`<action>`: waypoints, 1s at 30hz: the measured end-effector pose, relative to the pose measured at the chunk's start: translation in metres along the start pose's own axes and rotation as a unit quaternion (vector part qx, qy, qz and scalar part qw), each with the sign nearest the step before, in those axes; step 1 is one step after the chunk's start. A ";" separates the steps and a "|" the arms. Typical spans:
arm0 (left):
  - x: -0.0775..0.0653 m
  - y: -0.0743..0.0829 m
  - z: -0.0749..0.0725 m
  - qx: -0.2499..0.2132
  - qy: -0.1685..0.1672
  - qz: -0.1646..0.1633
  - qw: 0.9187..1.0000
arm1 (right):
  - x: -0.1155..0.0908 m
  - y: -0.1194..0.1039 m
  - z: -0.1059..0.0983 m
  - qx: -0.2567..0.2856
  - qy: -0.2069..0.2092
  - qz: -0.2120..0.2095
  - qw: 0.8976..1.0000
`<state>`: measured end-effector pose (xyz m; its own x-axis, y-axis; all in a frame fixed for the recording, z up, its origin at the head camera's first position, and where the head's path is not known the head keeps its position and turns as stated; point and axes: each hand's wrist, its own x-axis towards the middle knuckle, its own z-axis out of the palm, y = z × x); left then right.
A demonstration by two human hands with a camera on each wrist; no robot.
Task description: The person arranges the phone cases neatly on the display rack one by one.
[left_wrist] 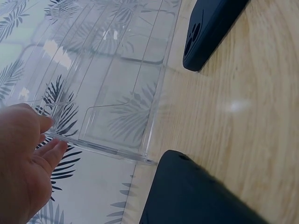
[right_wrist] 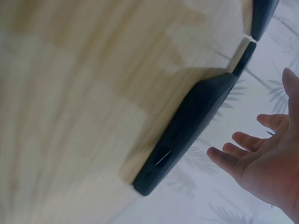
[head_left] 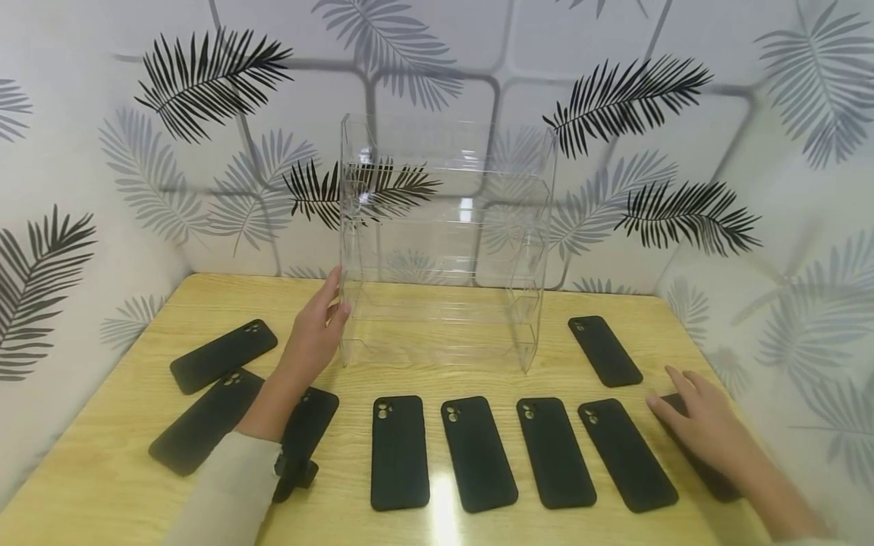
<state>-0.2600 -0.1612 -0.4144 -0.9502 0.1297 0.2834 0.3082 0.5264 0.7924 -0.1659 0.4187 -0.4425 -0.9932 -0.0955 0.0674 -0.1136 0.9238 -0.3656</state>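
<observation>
A clear acrylic rack [head_left: 444, 311] with several tiers stands upright at the back of the table. My left hand [head_left: 310, 337] holds the edge of its left side panel, the thumb on one side and fingers on the other, as the left wrist view shows too. On the right, my right hand [head_left: 710, 425] hovers over a black phone case [head_left: 717, 481], partly hiding it. Its fingers are spread and relaxed, apart from the case in the right wrist view. Left of it, several black phone cases [head_left: 399, 455] lie in a row, camera cutouts toward the rack.
Another black phone case [head_left: 604, 350] lies right of the rack. Left of the rack, more cases [head_left: 224, 355] lie at an angle, one partly under my left forearm. The wooden table [head_left: 123, 478] meets a leaf-patterned wall [head_left: 437, 45] behind the rack.
</observation>
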 end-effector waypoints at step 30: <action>0.001 -0.003 0.001 -0.010 0.014 0.008 1.000 | -0.007 0.014 0.009 -0.036 -0.039 -0.030 0.998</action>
<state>-0.2622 -0.1614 -0.4168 -0.9437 0.1149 0.3103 0.3242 0.5082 0.7979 -0.1612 0.4292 -0.4564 -0.9840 -0.1778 0.0128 -0.1736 0.9398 -0.2945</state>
